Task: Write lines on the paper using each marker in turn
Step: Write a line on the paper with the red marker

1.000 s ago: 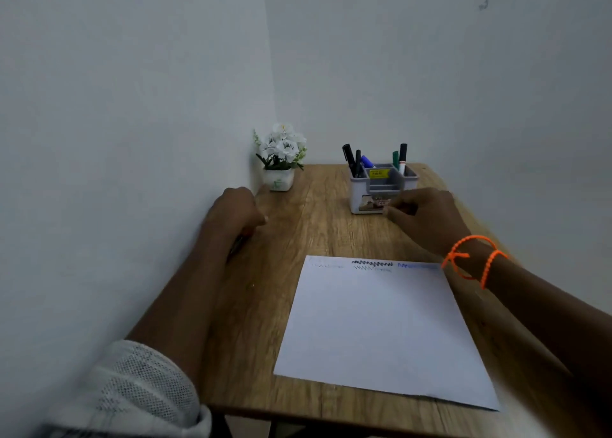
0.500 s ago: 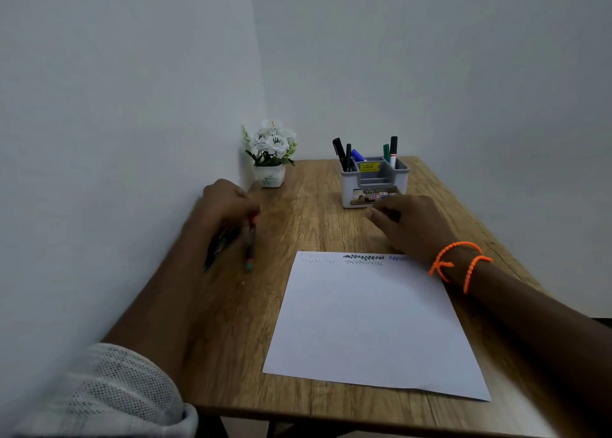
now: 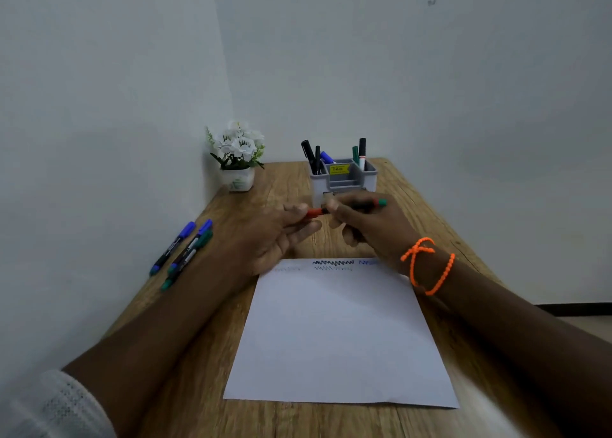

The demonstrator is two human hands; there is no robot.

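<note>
Hidden: the marker was mostly covered by the right hand, only its red cap end and green tail end showing; both hands were blurred, so the left fingertips' exact contact with the cap was hard to make out
Right hand: curled round the marker's barrel, holding it level above the table, just in front of the organiser
Left hand: the left hand had its fingers fairly straight, palm up, tips at the red cap; whether they pinched it I could not tell
Paper: the paper lay flat near the table's middle, with faint zigzag lines along its far edge, the right ones partly behind the right wrist
Around: three markers lay side by side near the left wall; more pens stood in the organiser; a flower pot sat in the far corner; orange bead bracelets circled the right wrist
Changed: half a second earlier the left hand was over by the left wall with markers under it; it had since crossed to meet the right hand, leaving those markers on the table
</note>
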